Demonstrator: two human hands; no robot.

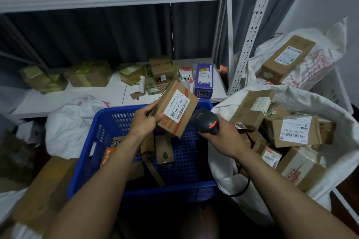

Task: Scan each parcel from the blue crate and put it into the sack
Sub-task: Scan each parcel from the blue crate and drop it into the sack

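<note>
Brown cardboard is what the parcel [175, 109] is made of, and it is held up over the blue crate [171, 187] by the left hand [144, 120]. The left fingers [155, 117] are curled round its near corner, with the thumb pressed on the top face. A white label with black bars is seen on that face, just right of those fingers. A black scanner [206, 120] is gripped by the right hand [219, 137], and the right fingers [206, 135] are wrapped tight round its handle. The scanner's head is pointed at the label and is very near the parcel's edge; whether they touch cannot be told. A red light is seen on the scanner's back. Below the left fingers, a few more small parcels [164, 150] are seen lying on the crate's floor. To the right of the right fingers, a white sack [330, 106] is spread open, and many brown boxes [295, 132] are piled inside it. Farther off, beyond those fingers, a second sack [330, 44] is seen with one long box on top. Past both hands, a white shelf [77, 99] is loaded with more boxes and a purple box [204, 80].
</note>
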